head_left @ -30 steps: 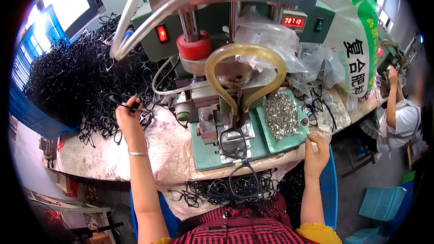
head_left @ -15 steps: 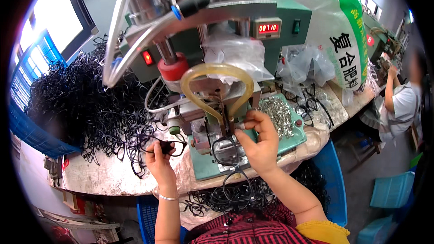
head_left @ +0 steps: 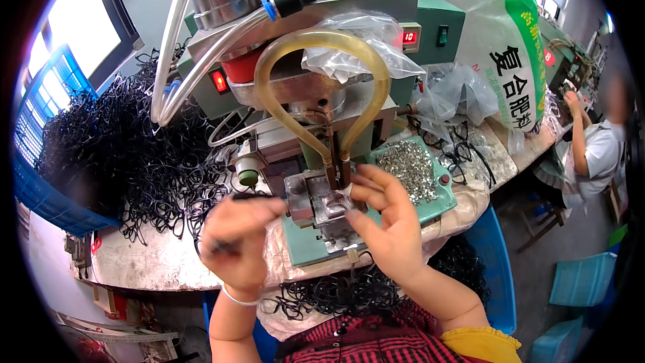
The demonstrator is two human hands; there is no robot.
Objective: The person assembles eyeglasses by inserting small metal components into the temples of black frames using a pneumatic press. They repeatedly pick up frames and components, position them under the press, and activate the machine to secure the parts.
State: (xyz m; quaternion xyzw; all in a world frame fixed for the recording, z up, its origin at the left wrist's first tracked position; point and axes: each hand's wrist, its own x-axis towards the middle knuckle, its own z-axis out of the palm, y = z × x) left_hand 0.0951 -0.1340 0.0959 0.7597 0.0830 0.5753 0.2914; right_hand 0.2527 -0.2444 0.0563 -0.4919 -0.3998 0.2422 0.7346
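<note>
My left hand (head_left: 238, 242), smeared by motion, is left of the press fixture with fingers curled. Dark parts of a black eyeglass frame (head_left: 224, 249) show at the fingers; most of it is hidden or blurred. My right hand (head_left: 392, 225) is at the right side of the metal fixture (head_left: 326, 205), thumb and fingers apart, fingertips beside the copper-coloured electrodes (head_left: 338, 171). Any tiny part at those fingertips is too small to make out. A yellowish hose (head_left: 381, 87) loops above. Small metal pieces (head_left: 408, 168) lie heaped on the green base, beyond my right hand.
A large tangle of black eyeglass frames (head_left: 127, 141) covers the left of the table, by a blue basket (head_left: 50, 188). More frames (head_left: 336, 292) lie at my lap. A white-green sack (head_left: 484, 40) stands behind. At right, another person (head_left: 591, 151) works.
My left hand has moved right and nearer the fixture. The eyeglass frame at the electrodes has left the fixture. The machine's upper parts appear shifted in view; my right hand has barely moved.
</note>
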